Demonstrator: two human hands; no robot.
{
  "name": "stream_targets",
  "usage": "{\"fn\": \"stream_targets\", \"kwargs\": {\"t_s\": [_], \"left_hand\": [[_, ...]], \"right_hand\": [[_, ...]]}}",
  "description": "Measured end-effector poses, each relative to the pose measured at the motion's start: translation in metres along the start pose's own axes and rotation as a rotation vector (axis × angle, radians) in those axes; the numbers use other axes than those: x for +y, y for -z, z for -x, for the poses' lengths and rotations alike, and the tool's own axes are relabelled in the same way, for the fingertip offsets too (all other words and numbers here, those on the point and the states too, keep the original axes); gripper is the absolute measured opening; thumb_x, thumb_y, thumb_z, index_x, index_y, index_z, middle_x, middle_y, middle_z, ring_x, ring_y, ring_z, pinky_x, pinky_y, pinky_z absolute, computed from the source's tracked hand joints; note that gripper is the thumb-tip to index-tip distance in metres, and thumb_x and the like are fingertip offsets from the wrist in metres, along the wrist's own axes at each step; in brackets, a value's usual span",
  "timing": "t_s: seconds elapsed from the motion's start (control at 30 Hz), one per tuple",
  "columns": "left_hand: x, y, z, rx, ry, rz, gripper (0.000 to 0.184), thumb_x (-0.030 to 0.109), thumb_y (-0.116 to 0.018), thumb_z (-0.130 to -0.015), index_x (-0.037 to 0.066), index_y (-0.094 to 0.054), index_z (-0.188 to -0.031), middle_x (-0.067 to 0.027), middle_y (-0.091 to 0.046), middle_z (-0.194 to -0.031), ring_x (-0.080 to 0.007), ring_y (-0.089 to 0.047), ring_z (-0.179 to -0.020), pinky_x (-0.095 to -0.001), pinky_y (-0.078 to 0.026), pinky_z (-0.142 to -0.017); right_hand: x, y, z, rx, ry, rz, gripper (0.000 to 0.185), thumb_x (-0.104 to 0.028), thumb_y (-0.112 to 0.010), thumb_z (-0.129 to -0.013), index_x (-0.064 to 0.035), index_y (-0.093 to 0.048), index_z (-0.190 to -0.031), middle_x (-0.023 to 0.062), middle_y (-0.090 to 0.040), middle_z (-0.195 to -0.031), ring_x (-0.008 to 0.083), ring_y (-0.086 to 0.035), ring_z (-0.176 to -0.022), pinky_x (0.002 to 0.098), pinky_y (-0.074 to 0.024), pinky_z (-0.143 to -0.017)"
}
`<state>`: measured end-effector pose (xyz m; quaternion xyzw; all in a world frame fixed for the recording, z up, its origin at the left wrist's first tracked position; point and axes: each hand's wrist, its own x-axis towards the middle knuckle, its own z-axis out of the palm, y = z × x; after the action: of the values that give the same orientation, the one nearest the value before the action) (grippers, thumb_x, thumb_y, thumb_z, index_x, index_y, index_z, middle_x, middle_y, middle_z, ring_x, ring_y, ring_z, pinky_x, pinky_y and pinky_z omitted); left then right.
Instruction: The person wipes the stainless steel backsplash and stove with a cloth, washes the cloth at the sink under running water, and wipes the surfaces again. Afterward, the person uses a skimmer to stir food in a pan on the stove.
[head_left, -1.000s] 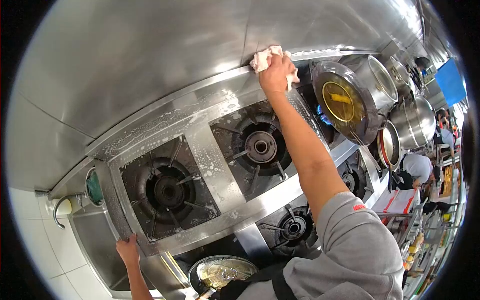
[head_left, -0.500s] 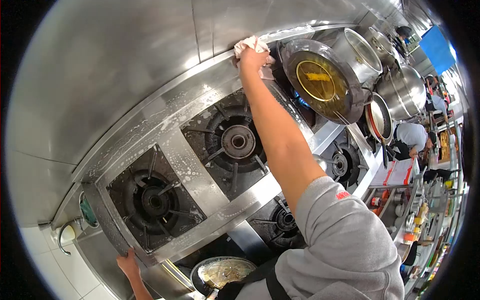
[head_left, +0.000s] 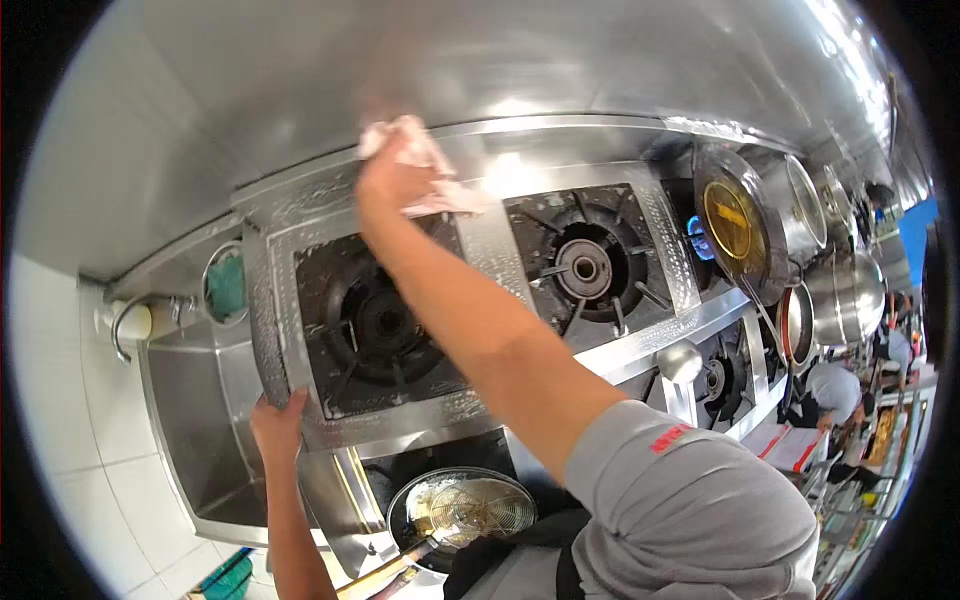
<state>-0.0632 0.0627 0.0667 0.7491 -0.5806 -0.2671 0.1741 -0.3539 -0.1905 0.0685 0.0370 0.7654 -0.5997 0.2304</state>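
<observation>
A pale pink cloth (head_left: 425, 152) is bunched in my right hand (head_left: 393, 185), slightly blurred, at the back ledge of the steel stove (head_left: 490, 240). Foam and water drops lie on the stove's frame around the black burners (head_left: 585, 266). My left hand (head_left: 278, 425) rests at the stove's front left corner, its fingers over the rim; whether they grip it is hard to tell.
To the right, a wok of yellow oil (head_left: 733, 222) stands over a blue flame, near steel pots (head_left: 797, 210). A sink (head_left: 205, 420) with a tap (head_left: 125, 325) is at the left. A pan with a strainer (head_left: 462, 510) is at the front. Other people are at far right.
My right hand has moved left along the back ledge with the cloth, away from the wok. The view has shifted, showing more of the sink. My left hand remains at the stove's corner.
</observation>
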Motion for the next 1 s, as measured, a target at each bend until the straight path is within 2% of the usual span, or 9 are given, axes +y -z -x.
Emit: {"fn": "stream_targets", "kwargs": {"t_s": [0.1,0.2,0.3,0.43,0.5,0.63,0.8,0.9,1.0], "left_hand": [[-0.023,0.001,-0.007,-0.003,0.077,-0.069,0.046,0.035,-0.079,-0.082,-0.005,-0.071,-0.105,-0.0252,-0.073,-0.09,-0.044,-0.071,-0.088,-0.0486,-0.054,-0.078],[-0.005,0.012,0.003,-0.009,0.024,0.001,0.055,0.039,-0.073,-0.086,-0.01,-0.067,-0.11,-0.0291,-0.072,-0.094,-0.0462,-0.07,-0.093,-0.0509,-0.053,-0.081],[-0.034,0.0,-0.009,0.024,-0.092,-0.013,0.066,0.048,-0.064,-0.093,-0.013,-0.064,-0.118,-0.0339,-0.067,-0.113,-0.0474,-0.066,-0.107,-0.0518,-0.051,-0.093],[-0.027,-0.006,-0.006,0.125,-0.091,-0.044,0.073,0.057,-0.05,-0.1,-0.011,-0.063,-0.125,-0.0355,-0.059,-0.131,-0.0487,-0.059,-0.122,-0.0508,-0.047,-0.104],[-0.028,-0.007,-0.008,0.121,-0.073,-0.015,0.075,0.059,-0.044,-0.103,-0.009,-0.063,-0.127,-0.0354,-0.057,-0.135,-0.0486,-0.056,-0.127,-0.0503,-0.046,-0.107],[-0.027,-0.005,-0.008,0.084,-0.061,0.069,0.078,0.061,-0.037,-0.105,-0.01,-0.063,-0.125,-0.037,-0.056,-0.135,-0.0507,-0.053,-0.129,-0.0504,-0.042,-0.11],[-0.022,-0.002,-0.007,0.05,-0.019,0.067,0.073,0.059,-0.033,-0.106,-0.003,-0.064,-0.129,-0.0339,-0.057,-0.136,-0.0471,-0.049,-0.134,-0.0508,-0.042,-0.111],[-0.023,-0.003,-0.008,0.059,-0.03,0.085,0.071,0.058,-0.032,-0.107,-0.002,-0.063,-0.13,-0.0325,-0.057,-0.137,-0.0471,-0.047,-0.136,-0.0509,-0.041,-0.112],[-0.021,-0.001,-0.007,0.102,-0.021,0.133,0.07,0.056,-0.031,-0.108,-0.003,-0.061,-0.132,-0.0312,-0.057,-0.137,-0.0473,-0.046,-0.137,-0.051,-0.04,-0.112]], "right_hand": [[0.021,-0.041,0.111,-0.222,-0.045,0.124,0.132,-0.077,-0.056,-0.087,0.0172,0.007,-0.154,0.0481,-0.023,-0.151,0.0535,-0.033,-0.143,0.0556,-0.031,-0.118],[0.038,-0.052,0.163,-0.478,-0.068,0.158,0.122,-0.079,-0.05,-0.088,0.0161,-0.012,-0.153,0.0374,-0.045,-0.145,0.0498,-0.047,-0.135,0.0504,-0.0408,-0.112],[0.069,-0.057,0.131,-0.859,0.49,0.32,0.077,-0.064,-0.04,-0.102,0.0029,-0.049,-0.138,0.0216,-0.068,-0.112,0.0345,-0.066,-0.106,0.0461,-0.0534,-0.085],[0.065,0.006,0.067,-0.976,0.063,-0.247,0.021,-0.023,-0.064,-0.098,-0.0034,-0.061,-0.09,0.0055,-0.065,-0.083,0.0141,-0.059,-0.069,0.0315,-0.048,-0.056],[0.064,0.011,0.056,-0.87,0.143,-0.495,0.018,-0.016,-0.063,-0.096,-0.001,-0.067,-0.086,0.0081,-0.068,-0.083,0.0158,-0.064,-0.076,0.0316,-0.0505,-0.063],[0.078,-0.039,0.102,-0.824,0.527,-0.041,0.021,-0.015,-0.068,-0.092,0.0028,-0.073,-0.101,0.0075,-0.07,-0.084,0.0127,-0.064,-0.076,0.0296,-0.0528,-0.067],[0.123,-0.026,0.12,-0.616,1.589,0.349,0.034,-0.018,-0.068,-0.085,-0.0003,-0.07,-0.114,0.0223,-0.072,-0.099,0.0389,-0.07,-0.091,0.0429,-0.0554,-0.084],[0.1,-0.01,0.097,-0.843,1.371,0.595,0.028,-0.012,-0.067,-0.084,0.0011,-0.067,-0.109,0.0261,-0.069,-0.107,0.0485,-0.064,-0.101,0.0516,-0.0526,-0.087],[0.074,0.0,0.09,-0.75,1.177,0.215,0.019,-0.013,-0.063,-0.088,-0.0022,-0.068,-0.103,0.023,-0.069,-0.105,0.0449,-0.065,-0.096,0.0501,-0.0527,-0.085]]}}
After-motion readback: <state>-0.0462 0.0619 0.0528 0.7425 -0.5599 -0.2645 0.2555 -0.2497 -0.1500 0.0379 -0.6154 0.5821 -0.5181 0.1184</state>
